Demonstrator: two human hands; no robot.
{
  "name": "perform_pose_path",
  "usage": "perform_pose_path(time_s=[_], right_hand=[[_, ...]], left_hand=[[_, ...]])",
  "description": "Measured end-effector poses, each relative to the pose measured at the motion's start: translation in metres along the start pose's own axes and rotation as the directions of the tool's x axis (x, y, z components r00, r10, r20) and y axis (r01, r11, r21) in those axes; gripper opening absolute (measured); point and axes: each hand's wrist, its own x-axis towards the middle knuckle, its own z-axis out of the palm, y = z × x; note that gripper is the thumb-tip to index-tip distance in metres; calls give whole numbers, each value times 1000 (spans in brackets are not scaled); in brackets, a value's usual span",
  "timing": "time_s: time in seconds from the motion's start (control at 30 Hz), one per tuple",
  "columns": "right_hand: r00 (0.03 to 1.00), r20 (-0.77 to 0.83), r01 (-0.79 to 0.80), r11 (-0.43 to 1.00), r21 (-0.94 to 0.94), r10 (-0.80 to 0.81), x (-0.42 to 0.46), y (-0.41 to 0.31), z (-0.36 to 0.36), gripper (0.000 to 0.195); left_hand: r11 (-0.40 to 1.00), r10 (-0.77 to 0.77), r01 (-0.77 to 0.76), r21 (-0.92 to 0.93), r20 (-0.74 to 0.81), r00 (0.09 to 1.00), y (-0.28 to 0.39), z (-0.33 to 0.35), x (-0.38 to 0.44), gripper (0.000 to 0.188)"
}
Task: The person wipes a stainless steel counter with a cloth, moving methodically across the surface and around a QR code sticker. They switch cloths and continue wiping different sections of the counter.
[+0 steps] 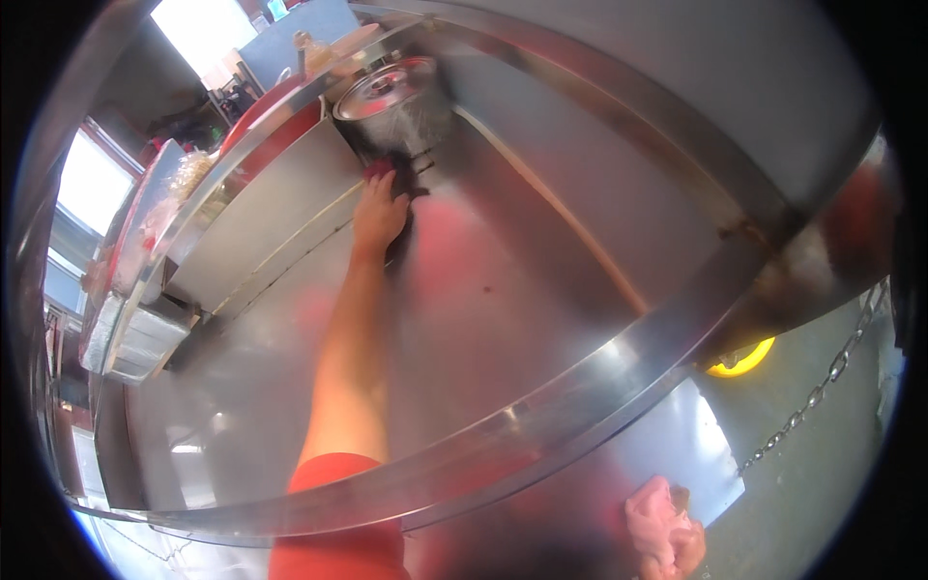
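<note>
My left hand [380, 214], at the end of a bare forearm below a red sleeve, reaches over a metal rail into a stainless-steel enclosure [464, 348]. Its fingers lie at a dark, partly reddish thing [395, 170] beside a lidded stainless-steel pot [402, 123]; whether they grip it cannot be told. Low at the right, outside the rail, my right hand [689, 551] is closed around a crumpled pink cloth [649, 515].
The metal rail [580, 377] curves between me and the steel surface. Foil-like wrapped containers [145, 337] stand at the left, with bagged items beyond. A white panel [681, 442], a metal chain [805, 406] and a yellow round object [747, 362] appear at the lower right.
</note>
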Motion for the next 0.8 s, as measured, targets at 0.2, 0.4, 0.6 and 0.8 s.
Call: perform_pose_path(time_s=[0.2, 0.4, 0.6, 0.8], right_hand=[[999, -35, 2, 1000, -32, -3, 2, -2, 2, 29], [1000, 15, -15, 996, -88, 16, -7, 0, 3, 32], [984, -163, 79, 994, 74, -66, 7, 1, 15, 22], [978, -199, 81, 988, 130, -54, 12, -2, 14, 19]], left_hand=[[990, 131, -125, -66, 97, 987, 95, 15, 24, 55], [952, 220, -172, -255, 173, 960, 145, 29, 15, 50], [861, 427, -373, -346, 92, 900, 172, 8, -49, 43], [702, 611, -522, -484, 33, 791, 219, -37, -151, 41]])
